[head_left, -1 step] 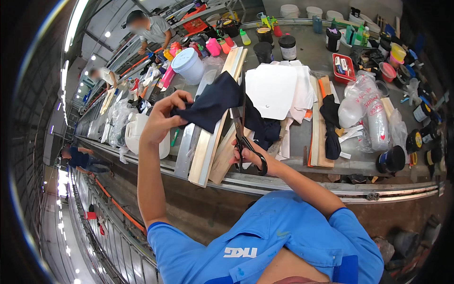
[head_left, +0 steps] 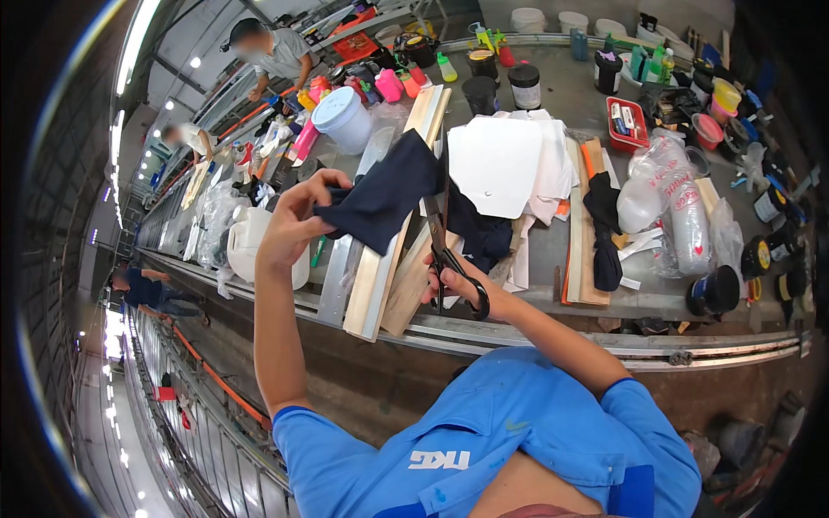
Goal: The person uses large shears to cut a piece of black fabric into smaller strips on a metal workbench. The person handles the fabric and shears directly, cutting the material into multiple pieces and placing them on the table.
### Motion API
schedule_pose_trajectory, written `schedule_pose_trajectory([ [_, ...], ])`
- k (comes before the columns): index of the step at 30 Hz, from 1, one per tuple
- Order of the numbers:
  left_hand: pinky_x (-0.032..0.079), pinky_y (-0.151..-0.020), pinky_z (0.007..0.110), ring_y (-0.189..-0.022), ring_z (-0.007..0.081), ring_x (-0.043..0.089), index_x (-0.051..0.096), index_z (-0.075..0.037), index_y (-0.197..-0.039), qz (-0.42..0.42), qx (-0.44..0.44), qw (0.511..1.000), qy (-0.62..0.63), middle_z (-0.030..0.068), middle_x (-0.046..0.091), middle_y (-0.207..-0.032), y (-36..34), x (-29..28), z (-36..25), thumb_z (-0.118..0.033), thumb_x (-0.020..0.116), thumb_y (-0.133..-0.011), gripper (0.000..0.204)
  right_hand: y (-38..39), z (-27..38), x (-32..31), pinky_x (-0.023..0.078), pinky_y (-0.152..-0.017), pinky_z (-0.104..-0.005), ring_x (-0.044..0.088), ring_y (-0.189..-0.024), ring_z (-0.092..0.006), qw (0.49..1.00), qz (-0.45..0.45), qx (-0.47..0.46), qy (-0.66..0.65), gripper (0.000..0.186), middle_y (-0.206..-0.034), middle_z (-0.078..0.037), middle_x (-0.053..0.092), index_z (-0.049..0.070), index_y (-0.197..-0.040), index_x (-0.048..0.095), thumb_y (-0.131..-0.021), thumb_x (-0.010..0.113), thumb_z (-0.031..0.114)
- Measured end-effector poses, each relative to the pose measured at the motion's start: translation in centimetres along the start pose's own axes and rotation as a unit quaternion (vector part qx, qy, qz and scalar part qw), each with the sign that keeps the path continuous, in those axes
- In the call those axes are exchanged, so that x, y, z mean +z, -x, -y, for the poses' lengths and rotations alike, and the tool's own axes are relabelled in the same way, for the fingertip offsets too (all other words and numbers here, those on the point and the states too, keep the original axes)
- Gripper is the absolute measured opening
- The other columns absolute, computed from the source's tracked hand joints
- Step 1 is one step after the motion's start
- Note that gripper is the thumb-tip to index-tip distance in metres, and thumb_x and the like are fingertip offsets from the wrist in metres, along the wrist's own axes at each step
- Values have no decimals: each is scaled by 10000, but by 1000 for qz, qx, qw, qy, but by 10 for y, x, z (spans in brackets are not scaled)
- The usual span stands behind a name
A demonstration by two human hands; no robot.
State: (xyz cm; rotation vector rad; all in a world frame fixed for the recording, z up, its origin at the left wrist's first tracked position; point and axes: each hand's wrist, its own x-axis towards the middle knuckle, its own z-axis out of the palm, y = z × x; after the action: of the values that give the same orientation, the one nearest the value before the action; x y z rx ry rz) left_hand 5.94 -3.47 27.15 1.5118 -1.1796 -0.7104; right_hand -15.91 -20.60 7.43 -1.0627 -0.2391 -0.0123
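A piece of dark navy cloth [head_left: 384, 194] hangs from my left hand [head_left: 298, 217], its near corner pinched between thumb and fingers. Black-handled scissors [head_left: 447, 259] are in my right hand [head_left: 451, 283], fingers through and around the handles. Their blades point away from me and stand apart. The cloth's right edge lies at or between the blades; I cannot tell if it is being cut. More dark cloth [head_left: 485, 235] lies just right of the scissors, partly under white sheets [head_left: 496, 160].
Long wooden-and-metal bars [head_left: 373, 293] lie beneath my hands. A white bucket [head_left: 343, 121] and a white jug [head_left: 246, 246] stand left. Rightward are a red tray [head_left: 628, 142], plastic-wrapped cups [head_left: 689, 220] and black jars [head_left: 715, 291]. Other people [head_left: 281, 56] work at the far left.
My left hand has shifted very slightly, and the cloth's lower edge hangs a little lower. The right hand and scissors look almost unmoved.
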Motion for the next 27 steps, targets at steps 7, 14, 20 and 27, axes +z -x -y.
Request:
schedule_pose_trajectory([
  [7, 492, -1004, 481, -1304, 337, 512, 495, -56, -973, -291, 14, 937, 192, 266, 554, -1321, 31, -24, 68, 2, 488, -812, 171, 16, 19, -24, 449, -886, -336, 582, -919, -161, 995, -44, 16, 88, 692, -992, -50, 485, 27, -1367, 343, -968, 512, 567],
  [14, 462, -643, 191, -777, 55, 526, 365, -87, -1469, -230, -29, 972, 41, 58, 574, -1365, -21, 37, 97, -165, 641, -865, 668, 28, 49, -22, 441, -881, -338, 549, -924, -165, 991, -30, 19, 131, 711, -982, -70, 515, 1, -1356, 369, -950, 537, 561],
  [20, 446, -617, 241, -699, 64, 511, 552, -65, -1355, -33, -126, 989, 73, 38, 599, -942, -80, 91, 122, -254, 724, -867, 550, 41, 54, -20, 453, -871, -341, 546, -915, -170, 989, -37, 28, 139, 738, -1011, -69, 502, -2, -1368, 360, -928, 584, 546],
  [27, 431, -876, 260, -969, 145, 579, 657, 50, -922, 10, -72, 985, -158, 84, 676, -1118, -88, 55, 97, -263, 604, -971, 322, 66, 41, -35, 452, -862, -332, 560, -923, -160, 982, -117, 34, 141, 785, -990, -60, 496, -11, -1371, 347, -926, 560, 600],
])
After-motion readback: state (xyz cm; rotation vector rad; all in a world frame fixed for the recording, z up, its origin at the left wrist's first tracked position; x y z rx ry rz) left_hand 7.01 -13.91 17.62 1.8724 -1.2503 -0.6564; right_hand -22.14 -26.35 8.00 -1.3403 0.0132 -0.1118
